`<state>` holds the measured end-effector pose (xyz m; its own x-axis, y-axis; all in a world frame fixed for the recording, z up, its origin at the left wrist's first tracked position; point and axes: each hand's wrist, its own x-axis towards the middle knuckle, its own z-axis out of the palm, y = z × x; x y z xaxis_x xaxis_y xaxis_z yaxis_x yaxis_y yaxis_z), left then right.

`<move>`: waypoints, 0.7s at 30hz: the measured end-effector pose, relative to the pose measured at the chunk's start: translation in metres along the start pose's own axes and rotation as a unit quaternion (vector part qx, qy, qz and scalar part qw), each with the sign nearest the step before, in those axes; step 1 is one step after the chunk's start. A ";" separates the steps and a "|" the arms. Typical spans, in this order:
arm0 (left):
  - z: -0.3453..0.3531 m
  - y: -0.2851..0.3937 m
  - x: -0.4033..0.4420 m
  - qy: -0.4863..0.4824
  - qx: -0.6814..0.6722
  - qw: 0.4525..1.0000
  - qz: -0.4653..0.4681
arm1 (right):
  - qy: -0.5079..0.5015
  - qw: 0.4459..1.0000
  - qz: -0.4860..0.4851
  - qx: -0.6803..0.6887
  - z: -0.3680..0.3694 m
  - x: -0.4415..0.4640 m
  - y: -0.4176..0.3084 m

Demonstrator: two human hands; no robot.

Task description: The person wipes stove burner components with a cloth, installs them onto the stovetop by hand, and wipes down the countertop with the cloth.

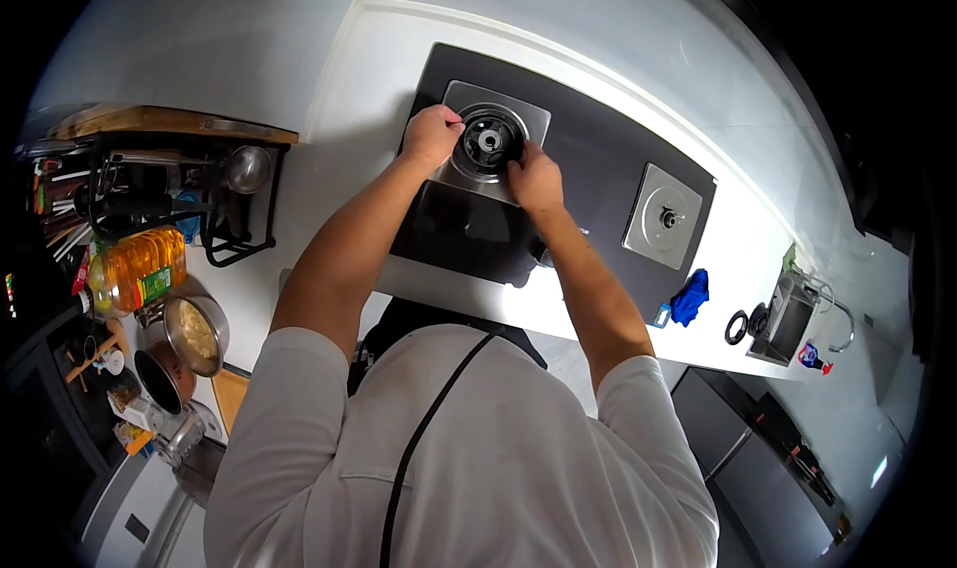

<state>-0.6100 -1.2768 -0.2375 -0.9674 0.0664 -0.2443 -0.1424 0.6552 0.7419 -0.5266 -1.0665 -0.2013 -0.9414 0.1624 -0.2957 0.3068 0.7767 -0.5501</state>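
my left hand (434,137) is at the left rim of a black ring (480,172), with thumb and forefinger pinched on its edge. my right hand (537,180) grasps the opposite edge, thumb and curled fingers drawn together at the rim. so i have the ring between my two hands, around the round burner (488,142) on the left side of the dark cooktop (590,159); i cannot tell whether it sits flat or is slightly raised. under it lies a square steel plate (534,120), its corners showing past the ring. on the near side of that plate the surface is glossy and black, and a knob (541,253) shows partly behind my right forearm.

to the right, well apart from my hands, a second burner (668,216) stands bare on its own steel plate. a crumpled blue cloth (690,297) lies by the cooktop's right end, and farther along the white counter (598,334) are another black ring, lying near the sink (793,319), and a spray bottle (813,359).

to my left i have a black rack (239,257) with a ladle (247,169), a bottle of yellow oil (150,267), and a steel bowl (213,314) with something pale in it, just beside a pot (164,377).
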 end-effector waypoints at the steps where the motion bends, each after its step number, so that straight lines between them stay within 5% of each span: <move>1: 0.000 -0.001 0.000 0.000 0.001 1.000 -0.001 | -0.004 1.000 -0.008 -0.001 0.000 0.002 0.003; 14: 0.001 0.005 -0.007 0.025 0.007 1.000 -0.005 | 0.006 1.000 -0.004 0.016 -0.002 0.006 0.005; 17: 0.001 0.007 -0.007 0.019 0.014 1.000 -0.008 | -0.055 0.998 0.022 -0.015 -0.011 0.008 -0.001; 21: 0.000 0.008 -0.008 0.026 0.018 0.999 -0.003 | 0.029 0.995 -0.097 -0.015 -0.010 -0.003 -0.016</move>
<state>-0.6038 -1.2721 -0.2300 -0.9764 0.0239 -0.2147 -0.1410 0.6827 0.7170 -0.5303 -1.0734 -0.1836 -0.9893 0.0426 -0.1397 0.1153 0.8143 -0.5689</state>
